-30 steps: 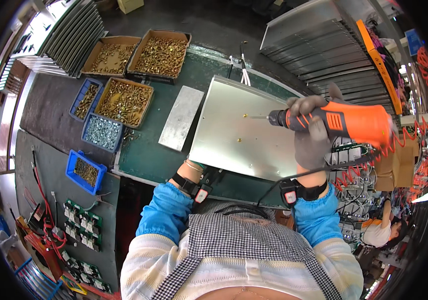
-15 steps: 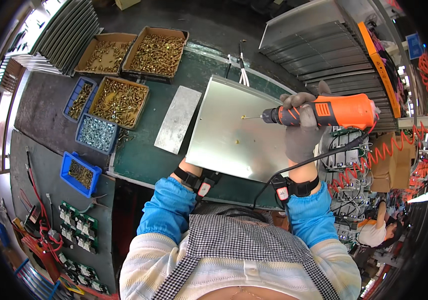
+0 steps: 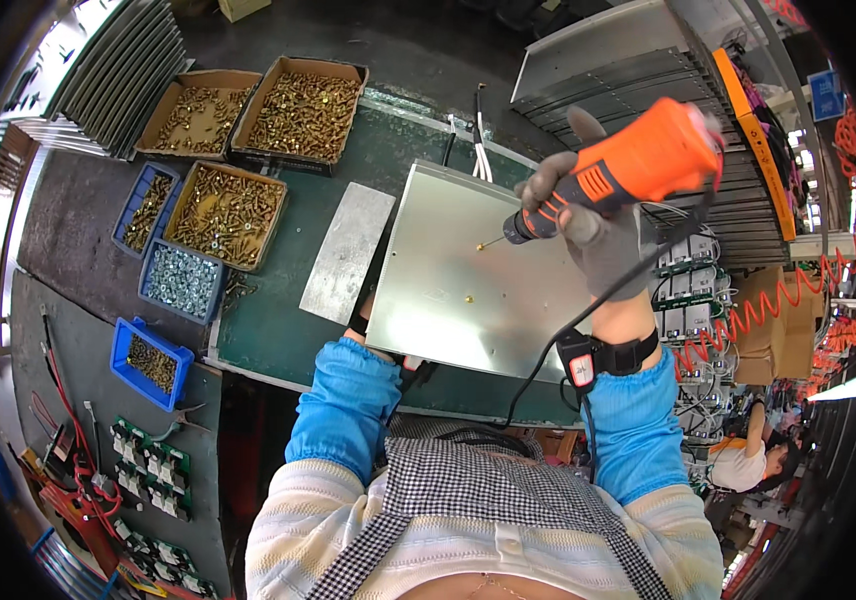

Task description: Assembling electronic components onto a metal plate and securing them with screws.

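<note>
Spread through the middle, a green worktop (image 3: pixel 273 335), unchanged. Beyond it at the far right, a stack of metal sheets (image 3: pixel 588 45), also undisturbed. Set askew on the worktop, a silver metal panel (image 3: pixel 428 230), in much the same place as a second ago; no sign of slipping, so apparently steady enough for the work. Just left of it, a pale metal plate (image 3: pixel 348 255); farther left, open trays (image 3: pixel 143 388) with brass-coloured screws (image 3: pixel 303 110) among their contents.

Changed most: the orange power driver (image 3: pixel 638 155). Nearly straight across the view half a second ago, now aslant, rear end swung toward the far side, dark chuck pointing down-left over the panel. Best judged as a re-angling at the same spot, not a shift to a new one.

Of the two hands, the grey-gloved right hand (image 3: pixel 603 235) wrapped firmly around the driver's body, with one finger sticking out past it. Left hand hidden at the panel's left edge, with less wrist in sight than before; impossible to tell its grip.

Smallest: the thin bit (image 3: pixel 491 243), tip at the upper screw (image 3: pixel 481 247), contact likely but seating impossible to judge. Nearer the body, a lower screw (image 3: pixel 469 299), apart from the bit.
</note>
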Demonstrator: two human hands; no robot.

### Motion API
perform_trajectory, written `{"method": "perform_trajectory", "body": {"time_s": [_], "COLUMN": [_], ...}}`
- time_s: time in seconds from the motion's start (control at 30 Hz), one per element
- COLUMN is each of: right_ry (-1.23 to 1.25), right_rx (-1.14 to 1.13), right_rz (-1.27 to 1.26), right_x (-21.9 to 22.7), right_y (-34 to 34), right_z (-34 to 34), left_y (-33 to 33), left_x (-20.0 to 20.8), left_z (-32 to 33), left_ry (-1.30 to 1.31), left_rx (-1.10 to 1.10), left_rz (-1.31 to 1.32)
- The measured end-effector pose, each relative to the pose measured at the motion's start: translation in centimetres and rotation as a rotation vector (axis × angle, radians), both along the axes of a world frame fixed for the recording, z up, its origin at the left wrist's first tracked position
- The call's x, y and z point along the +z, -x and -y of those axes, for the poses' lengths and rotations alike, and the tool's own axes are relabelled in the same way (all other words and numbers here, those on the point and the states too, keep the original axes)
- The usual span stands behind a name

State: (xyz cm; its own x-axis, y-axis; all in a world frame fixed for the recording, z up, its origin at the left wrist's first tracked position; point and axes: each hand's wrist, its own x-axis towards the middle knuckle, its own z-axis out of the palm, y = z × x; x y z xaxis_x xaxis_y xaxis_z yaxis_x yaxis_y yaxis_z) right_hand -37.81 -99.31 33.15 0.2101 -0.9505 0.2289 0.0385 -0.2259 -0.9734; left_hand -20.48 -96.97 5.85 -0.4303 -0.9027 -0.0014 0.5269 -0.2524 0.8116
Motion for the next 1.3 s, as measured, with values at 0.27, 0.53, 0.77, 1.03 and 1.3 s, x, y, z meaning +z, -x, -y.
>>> {"method": "perform_trajectory", "body": {"time_s": [0.27,0.53,0.77,1.03,1.3], "right_ry": [0.029,0.055,0.071,0.131,0.022], "right_rx": [-0.171,-0.239,-0.231,-0.272,-0.281], "right_rz": [0.077,0.22,0.291,0.232,0.201], "right_x": [-1.3,-2.2,-2.9,-2.9,-2.0], "right_y": [-1.4,-0.8,-1.2,-0.8,-1.0], "right_z": [-0.6,-1.3,-2.3,-2.8,-1.2], "left_y": [-1.6,-1.7,-1.1,-0.9,-1.0], "left_x": [-0.7,-0.9,-1.2,-1.2,-1.5], "left_z": [-0.2,-1.3,-2.9,-4.4,-4.0], "left_ry": [0.006,0.031,0.061,0.073,0.107], "left_rx": [0.06,0.099,0.11,0.115,0.14], "left_rz": [0.081,0.189,0.261,0.318,0.357]}}
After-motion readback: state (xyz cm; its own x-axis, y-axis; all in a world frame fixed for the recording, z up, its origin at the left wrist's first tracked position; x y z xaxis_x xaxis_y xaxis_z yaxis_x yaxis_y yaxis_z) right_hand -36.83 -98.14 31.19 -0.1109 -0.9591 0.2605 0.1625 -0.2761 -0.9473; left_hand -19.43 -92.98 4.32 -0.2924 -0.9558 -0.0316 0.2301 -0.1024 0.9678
